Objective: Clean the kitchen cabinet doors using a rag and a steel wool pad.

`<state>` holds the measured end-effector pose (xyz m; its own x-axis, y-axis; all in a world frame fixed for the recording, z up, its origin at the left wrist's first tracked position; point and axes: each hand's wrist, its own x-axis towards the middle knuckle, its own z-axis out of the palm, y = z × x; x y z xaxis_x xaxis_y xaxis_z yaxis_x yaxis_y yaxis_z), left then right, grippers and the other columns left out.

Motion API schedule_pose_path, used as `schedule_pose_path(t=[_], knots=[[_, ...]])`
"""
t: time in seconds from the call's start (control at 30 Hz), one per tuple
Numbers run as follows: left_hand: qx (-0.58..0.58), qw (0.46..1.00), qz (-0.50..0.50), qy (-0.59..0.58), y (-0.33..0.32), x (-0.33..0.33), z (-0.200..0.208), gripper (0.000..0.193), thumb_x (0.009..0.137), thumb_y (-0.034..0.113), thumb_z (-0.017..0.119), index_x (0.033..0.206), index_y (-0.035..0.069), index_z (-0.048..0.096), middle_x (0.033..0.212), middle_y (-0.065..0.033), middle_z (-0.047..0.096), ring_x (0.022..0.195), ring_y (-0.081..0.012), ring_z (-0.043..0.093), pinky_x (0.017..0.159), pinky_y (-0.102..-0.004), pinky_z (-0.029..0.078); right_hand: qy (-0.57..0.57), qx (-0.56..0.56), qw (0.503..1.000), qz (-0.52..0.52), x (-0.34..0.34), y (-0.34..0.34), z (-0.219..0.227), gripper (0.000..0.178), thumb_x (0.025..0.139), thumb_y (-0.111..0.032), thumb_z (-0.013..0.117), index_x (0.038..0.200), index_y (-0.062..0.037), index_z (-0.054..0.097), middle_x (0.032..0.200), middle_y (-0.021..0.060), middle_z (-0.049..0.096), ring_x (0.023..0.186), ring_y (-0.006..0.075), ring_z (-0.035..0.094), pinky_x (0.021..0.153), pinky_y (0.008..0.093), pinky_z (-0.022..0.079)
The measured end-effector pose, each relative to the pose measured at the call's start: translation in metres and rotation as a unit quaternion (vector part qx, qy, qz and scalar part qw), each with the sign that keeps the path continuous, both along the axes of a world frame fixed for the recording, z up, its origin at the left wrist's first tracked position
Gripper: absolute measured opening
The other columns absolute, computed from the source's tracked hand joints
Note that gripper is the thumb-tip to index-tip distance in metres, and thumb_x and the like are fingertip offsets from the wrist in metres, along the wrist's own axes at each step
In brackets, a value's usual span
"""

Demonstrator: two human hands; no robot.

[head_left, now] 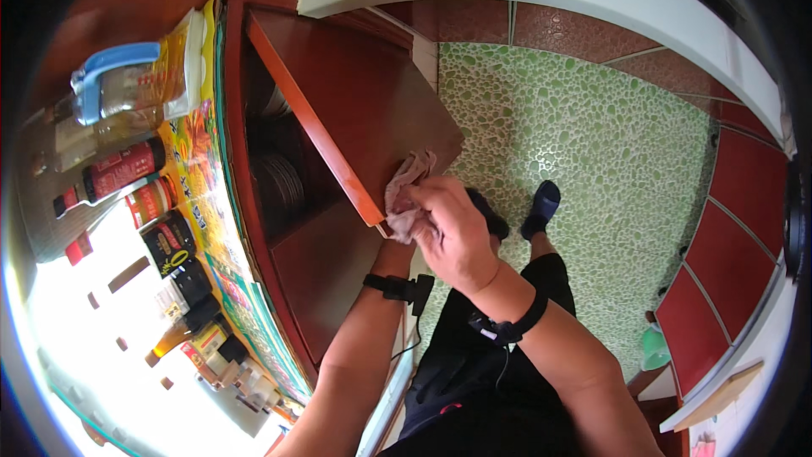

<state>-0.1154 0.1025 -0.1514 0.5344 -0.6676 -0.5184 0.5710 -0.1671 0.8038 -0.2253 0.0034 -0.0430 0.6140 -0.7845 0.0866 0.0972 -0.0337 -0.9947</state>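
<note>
My right hand is closed around a crumpled, pale pinkish-grey cloth. The cloth lies against the lower corner of an open red-brown cabinet door, touching its face and its orange-red edge. My left forearm reaches up to the same corner. Past the wrist, the left hand is hidden behind the door and the cloth, so its fingers do not show. Inside the dark cabinet, a stack of plates stands behind the door.
On the counter to the left are a jug with a blue lid and handle, a dark red bottle, a red-lidded jar and several other containers. Green pebble-patterned floor spreads to the right, with red cabinets beyond.
</note>
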Motion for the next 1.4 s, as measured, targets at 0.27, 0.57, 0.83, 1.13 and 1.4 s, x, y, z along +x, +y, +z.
schedule_pose_path(t=[0.27,0.57,0.83,1.13,1.4], knots=[[0.065,0.98,-0.046,-0.18,-0.004,-0.007,0.02,0.045,0.107,0.022,0.055,0.147,0.001,0.049,0.144,-0.0127,0.056,0.134,-0.0215,0.053,0.116,-0.0341,0.039,-0.049,-0.055,0.997,-0.031,-0.002,-0.032,0.006,0.037,0.081,0.007,0.077,0.115,-0.0034,0.067,0.105,0.0122,0.063,0.085,0.0325,0.069,0.07,0.0374,0.058],[0.025,0.941,-0.217,-0.26,-0.042,0.021,0.003,0.045,0.109,0.022,0.05,0.148,-0.001,0.048,0.148,-0.0148,0.054,0.137,-0.0238,0.052,0.119,-0.0361,0.038,0.013,-0.021,0.998,-0.065,0.0,-0.027,-0.09,0.033,0.079,0.012,0.067,0.106,-0.0082,0.069,0.098,0.0129,0.062,0.085,0.0368,0.067,0.07,0.0401,0.056],[0.223,0.763,-0.336,-0.505,0.021,0.029,0.022,0.039,0.107,0.015,0.051,0.143,0.002,0.056,0.147,-0.0124,0.057,0.135,-0.0243,0.053,0.116,-0.0378,0.04,-0.061,-0.071,0.991,-0.099,0.014,0.0,-0.057,0.043,0.072,0.01,0.072,0.112,-0.0032,0.067,0.099,0.0112,0.063,0.081,0.0308,0.069,0.067,0.0369,0.058],[0.439,0.558,-0.386,-0.589,0.047,0.039,0.012,0.036,0.103,0.01,0.056,0.137,0.013,0.068,0.145,-0.0142,0.06,0.134,-0.0331,0.054,0.115,-0.0454,0.039,0.128,-0.025,0.985,-0.109,0.027,0.028,-0.246,0.036,0.081,0.007,0.065,0.112,-0.0108,0.066,0.102,0.0151,0.064,0.084,0.0405,0.066,0.067,0.0444,0.056],[0.344,0.368,-0.391,-0.77,0.058,0.038,0.012,0.027,0.096,0.002,0.066,0.119,0.01,0.077,0.128,-0.0146,0.071,0.116,-0.0367,0.068,0.104,-0.0439,0.053,0.285,0.05,0.956,-0.055,0.036,0.034,-0.342,0.031,0.088,-0.007,0.07,0.118,-0.012,0.064,0.122,0.0144,0.066,0.092,0.0405,0.07,0.074,0.0483,0.058]])
